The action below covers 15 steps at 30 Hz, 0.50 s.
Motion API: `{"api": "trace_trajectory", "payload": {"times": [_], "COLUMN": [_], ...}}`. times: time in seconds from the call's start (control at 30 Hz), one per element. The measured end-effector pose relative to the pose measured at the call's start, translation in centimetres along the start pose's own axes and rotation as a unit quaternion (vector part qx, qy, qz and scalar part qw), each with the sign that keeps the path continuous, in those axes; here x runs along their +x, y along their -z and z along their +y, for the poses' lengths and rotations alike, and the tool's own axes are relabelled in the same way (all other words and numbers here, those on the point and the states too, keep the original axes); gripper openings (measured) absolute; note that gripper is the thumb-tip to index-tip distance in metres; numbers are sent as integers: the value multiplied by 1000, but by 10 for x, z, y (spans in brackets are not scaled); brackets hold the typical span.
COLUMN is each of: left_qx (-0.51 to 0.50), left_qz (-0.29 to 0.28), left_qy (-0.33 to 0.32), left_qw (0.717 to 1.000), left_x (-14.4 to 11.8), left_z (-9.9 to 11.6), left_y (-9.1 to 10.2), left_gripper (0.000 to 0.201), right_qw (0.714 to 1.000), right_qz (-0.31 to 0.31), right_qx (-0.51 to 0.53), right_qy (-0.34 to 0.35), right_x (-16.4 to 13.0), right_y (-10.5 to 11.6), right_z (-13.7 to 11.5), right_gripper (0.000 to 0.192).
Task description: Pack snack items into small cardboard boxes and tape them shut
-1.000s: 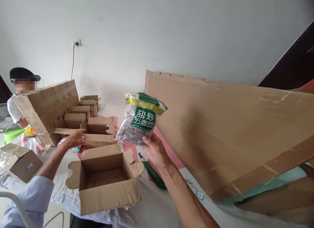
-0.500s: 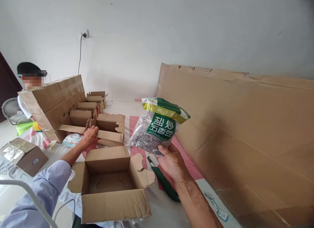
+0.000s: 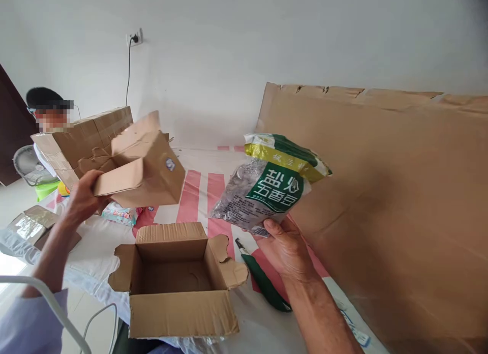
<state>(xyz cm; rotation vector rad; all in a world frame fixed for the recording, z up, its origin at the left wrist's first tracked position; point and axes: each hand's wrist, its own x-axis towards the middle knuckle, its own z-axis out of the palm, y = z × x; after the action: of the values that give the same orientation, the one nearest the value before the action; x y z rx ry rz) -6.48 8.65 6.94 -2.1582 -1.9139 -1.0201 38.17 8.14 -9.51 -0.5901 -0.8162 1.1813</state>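
Observation:
My right hand point(image 3: 284, 247) grips the bottom edge of a snack bag point(image 3: 272, 188), silver with a green label and a yellow-green top, held up over the table. My left hand point(image 3: 82, 199) holds a small brown cardboard box point(image 3: 143, 168) by a flap, lifted and tilted in the air at the left. Below both hands an open, empty cardboard box point(image 3: 179, 283) stands on the table's near edge with its flaps spread.
A large flat cardboard sheet point(image 3: 389, 201) leans along the right. A taped carton point(image 3: 76, 140) stands at the back left, a person behind it. A dark green object point(image 3: 265, 288) lies by my right wrist; a small packet point(image 3: 120, 214) and another box point(image 3: 32, 227) at left.
My left hand reached to the row of small boxes, took one and raised it off the table. The bag in my right hand shifted right in view as my head turned.

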Motion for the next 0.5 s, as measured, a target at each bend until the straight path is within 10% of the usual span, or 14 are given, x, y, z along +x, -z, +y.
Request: {"api": "trace_trajectory", "payload": {"times": [0.2,0.5], "left_qx": [104,201], "left_qz": [-6,-25], "left_qy": [49,99], "left_qw": [993,974], "left_x": [-74,-103], "left_z": [-39,-89], "left_y": [69,58], "left_gripper": [48,41], "right_qw": [1000,998], "right_qz": [4,24], "right_qx": [4,2], "right_qy": [-23,-65], "right_x": [6,7], "right_y": [3,9], "right_z": [11,28], "right_gripper": [50,51]}}
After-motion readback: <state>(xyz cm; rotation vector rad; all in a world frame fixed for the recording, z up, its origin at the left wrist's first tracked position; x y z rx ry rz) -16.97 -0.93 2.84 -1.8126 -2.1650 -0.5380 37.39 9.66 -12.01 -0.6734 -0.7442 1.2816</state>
